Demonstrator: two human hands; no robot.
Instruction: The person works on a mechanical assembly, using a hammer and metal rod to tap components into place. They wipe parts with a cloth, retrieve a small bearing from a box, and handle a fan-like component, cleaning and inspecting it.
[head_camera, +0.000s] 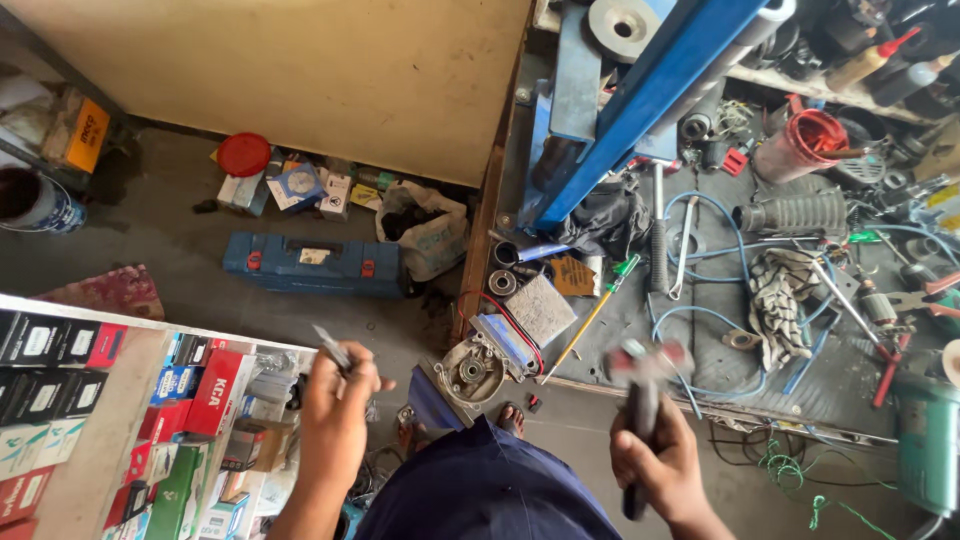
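Observation:
My left hand (335, 405) pinches a thin metal rod or punch (331, 348) that points up and left, above a shelf of boxes. My right hand (655, 455) grips the dark handle of a hammer (643, 375); its head is blurred, near the front edge of the workbench. Between the hands, a round metal gear housing (470, 372) sits clamped in a blue vise (432, 398) at the bench corner. My dark blue trousers (490, 490) fill the bottom centre.
The workbench (620, 320) holds blue cables, a yellow-handled screwdriver (590, 315), a striped glove (780, 295), a red container (805, 140) and a green power tool (925, 440). A blue tool case (310, 265) lies on the floor. Small boxes fill the shelf (180, 420) at left.

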